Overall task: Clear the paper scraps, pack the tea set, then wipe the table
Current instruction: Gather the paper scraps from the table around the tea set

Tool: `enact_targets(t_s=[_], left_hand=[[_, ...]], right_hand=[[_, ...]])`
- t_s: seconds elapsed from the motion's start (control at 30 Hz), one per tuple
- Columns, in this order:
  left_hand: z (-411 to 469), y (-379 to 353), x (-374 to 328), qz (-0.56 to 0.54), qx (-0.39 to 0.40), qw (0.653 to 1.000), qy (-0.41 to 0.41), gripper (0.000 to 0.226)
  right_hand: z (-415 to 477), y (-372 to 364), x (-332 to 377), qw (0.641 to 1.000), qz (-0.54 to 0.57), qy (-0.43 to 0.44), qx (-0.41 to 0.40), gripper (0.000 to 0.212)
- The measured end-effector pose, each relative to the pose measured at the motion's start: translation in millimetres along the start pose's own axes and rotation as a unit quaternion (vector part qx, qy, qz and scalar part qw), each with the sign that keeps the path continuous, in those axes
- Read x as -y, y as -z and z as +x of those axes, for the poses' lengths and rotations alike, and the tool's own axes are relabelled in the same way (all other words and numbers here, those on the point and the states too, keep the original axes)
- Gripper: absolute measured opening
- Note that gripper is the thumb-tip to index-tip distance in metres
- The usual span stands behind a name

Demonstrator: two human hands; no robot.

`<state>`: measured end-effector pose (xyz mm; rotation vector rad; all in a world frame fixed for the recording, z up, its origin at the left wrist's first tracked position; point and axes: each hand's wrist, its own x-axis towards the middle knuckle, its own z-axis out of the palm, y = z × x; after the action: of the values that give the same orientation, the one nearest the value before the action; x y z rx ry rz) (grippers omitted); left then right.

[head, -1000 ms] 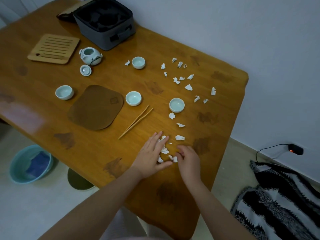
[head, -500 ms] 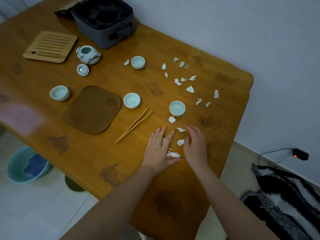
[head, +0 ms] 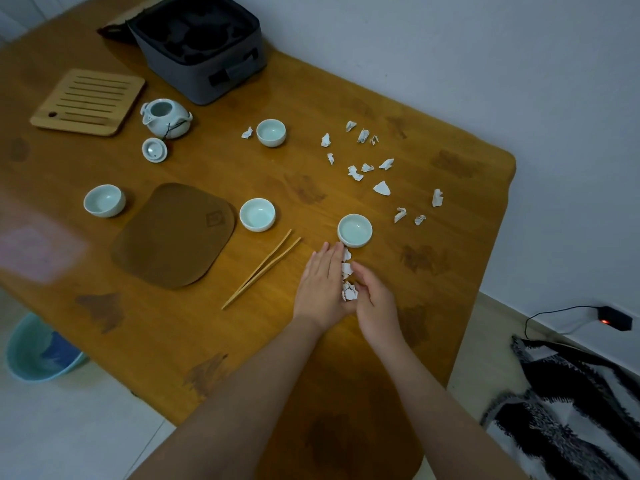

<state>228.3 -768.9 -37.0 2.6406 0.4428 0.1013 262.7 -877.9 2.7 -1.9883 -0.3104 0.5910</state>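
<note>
A wooden table [head: 242, 341] stands against a pale wall, with a striped rug [head: 571, 410] and a blue basin [head: 38, 351] on the floor. On the table are an open grey case [head: 201, 46], a brown mat [head: 173, 233], a slatted tray [head: 88, 100] and a teapot [head: 166, 117]. The left hand [head: 320, 289] and right hand [head: 375, 299], fingers straight and together, press gathered paper scraps [head: 348, 282] between them. A cup [head: 354, 230] sits just past the fingertips, with loose scraps [head: 381, 187] scattered beyond.

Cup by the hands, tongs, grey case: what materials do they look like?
Cup: probably glazed ceramic, pale green-white with a soft sheen.
Tongs: likely bamboo; pale, matte, thin flat strips.
Grey case: woven-fabric shell by its look; black moulded insert, perhaps foam.
</note>
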Motion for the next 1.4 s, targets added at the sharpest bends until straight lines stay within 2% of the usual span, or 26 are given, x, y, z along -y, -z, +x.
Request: enact_targets(t_s=[0.07, 0.13, 0.23, 0.47, 0.63, 0.7, 0.8, 0.87, 1.13, 1.4], left_hand=[[0.6, -0.9, 0.6, -0.005, -0.013, 1.0, -0.004, 0.095], [1.8, -2.4, 1.9, -0.005, -0.029, 1.0, -0.006, 0.093], [2.7, -3.7, 3.6, -0.003, -0.038, 0.999, -0.013, 0.086], [3.7, -0.2, 2.7, 0.006, -0.045, 0.995, -0.083, 0.052], [4.4, 0.0, 1.2, 0.025, -0.036, 0.993, -0.114, 0.037], [5.5, 1.0, 0.9, 0.015, -0.035, 0.993, -0.115, 0.029], [6.3, 1.2, 1.2, 0.015, -0.053, 0.991, -0.125, 0.018], [6.0, -0.2, 1.4, 0.027, -0.061, 0.989, -0.134, 0.015], [5.6, 0.0, 0.3, 0.074, -0.083, 0.983, -0.144, 0.017], [4.3, 6.6, -4.2, 0.086, -0.032, 0.988, -0.124, 0.021]], right_hand=[[1.3, 4.8, 2.1, 0.999, 0.051, -0.015, -0.007, 0.046], [2.9, 10.9, 4.5, 0.996, 0.074, -0.025, -0.051, 0.047], [5.8, 19.6, 5.5, 0.992, 0.033, -0.038, -0.113, 0.045], [5.2, 21.4, 0.0, 0.995, -0.014, -0.064, -0.08, 0.041], [3.0, 18.5, -2.1, 0.997, -0.036, -0.049, -0.044, 0.037], [3.8, 22.1, -0.9, 0.996, 0.007, -0.066, -0.063, 0.038], [3.1, 29.0, 3.4, 0.988, 0.026, -0.069, -0.133, 0.037], [2.9, 31.1, 5.0, 0.986, 0.022, -0.069, -0.151, 0.036], [0.4, 23.6, 7.6, 0.989, 0.011, -0.067, -0.129, 0.034], [1.2, 14.9, 5.6, 0.992, -0.005, -0.062, -0.11, 0.033]])
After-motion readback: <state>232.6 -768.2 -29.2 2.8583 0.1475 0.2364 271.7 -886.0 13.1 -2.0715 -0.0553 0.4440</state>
